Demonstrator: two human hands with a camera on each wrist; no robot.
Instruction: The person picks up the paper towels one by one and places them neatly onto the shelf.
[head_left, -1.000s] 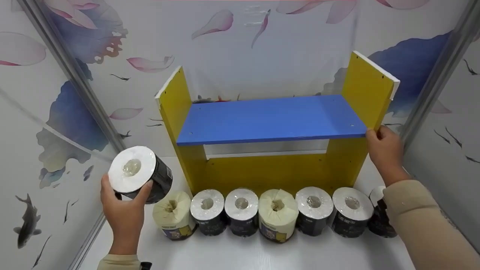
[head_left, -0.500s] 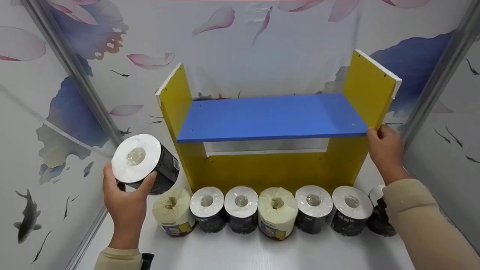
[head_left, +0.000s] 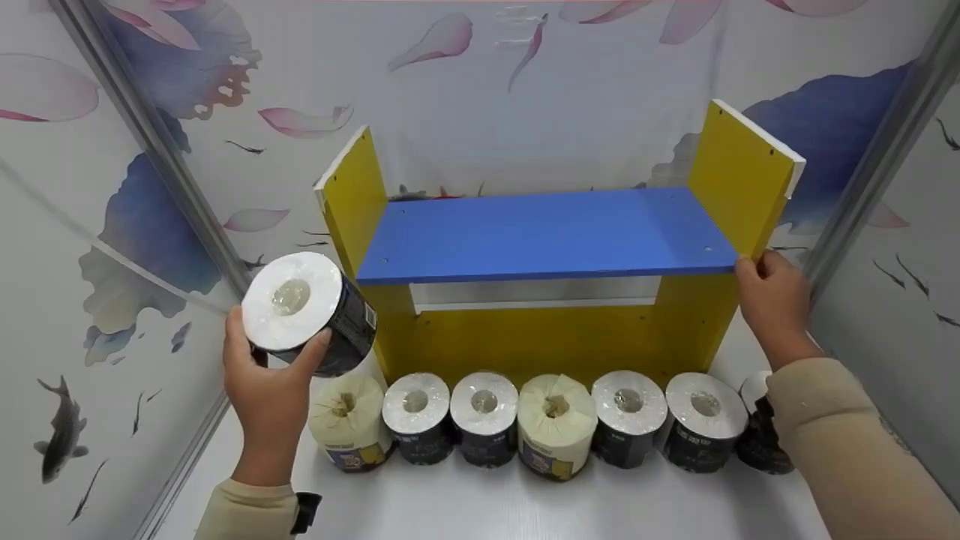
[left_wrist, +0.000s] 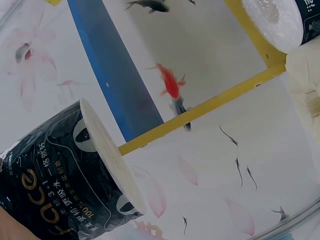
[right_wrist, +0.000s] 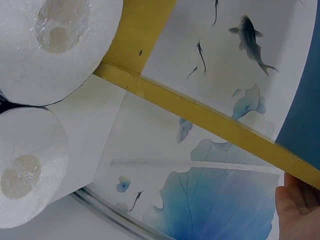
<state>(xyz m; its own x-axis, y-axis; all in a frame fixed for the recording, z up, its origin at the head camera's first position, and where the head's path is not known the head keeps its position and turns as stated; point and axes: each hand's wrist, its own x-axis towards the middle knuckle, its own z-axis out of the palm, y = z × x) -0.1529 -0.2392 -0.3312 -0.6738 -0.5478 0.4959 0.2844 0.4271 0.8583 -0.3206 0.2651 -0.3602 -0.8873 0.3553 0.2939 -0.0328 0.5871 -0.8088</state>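
My left hand (head_left: pixel 270 405) grips a toilet paper roll (head_left: pixel 349 330) in a black printed wrapper, its white end tilted up toward me. It is in the air just left of the yellow and blue shelf (head_left: pixel 547 236). The left wrist view shows the side of this toilet paper roll (left_wrist: pixel 70 175), with only a bit of the hand at the corner. At the shelf's right side, my right hand (head_left: pixel 776 304) holds the front edge of the yellow side panel (head_left: pixel 742 169), level with the blue board. In the right wrist view, the fingers of the right hand (right_wrist: pixel 300 210) partly pass behind that panel.
A row of several rolls stands on the white table (head_left: pixel 525 514) before the shelf. Some are black-wrapped, like this roll (head_left: pixel 628 412); others have cream paper, like this roll (head_left: pixel 556 435). My right sleeve partly covers the rightmost roll (head_left: pixel 757 442). Printed wall panels (head_left: pixel 150 300) enclose the table.
My left hand has lifted the toilet paper roll higher and shifted it right, closer to the shelf's left panel. The right hand stays on the right panel.
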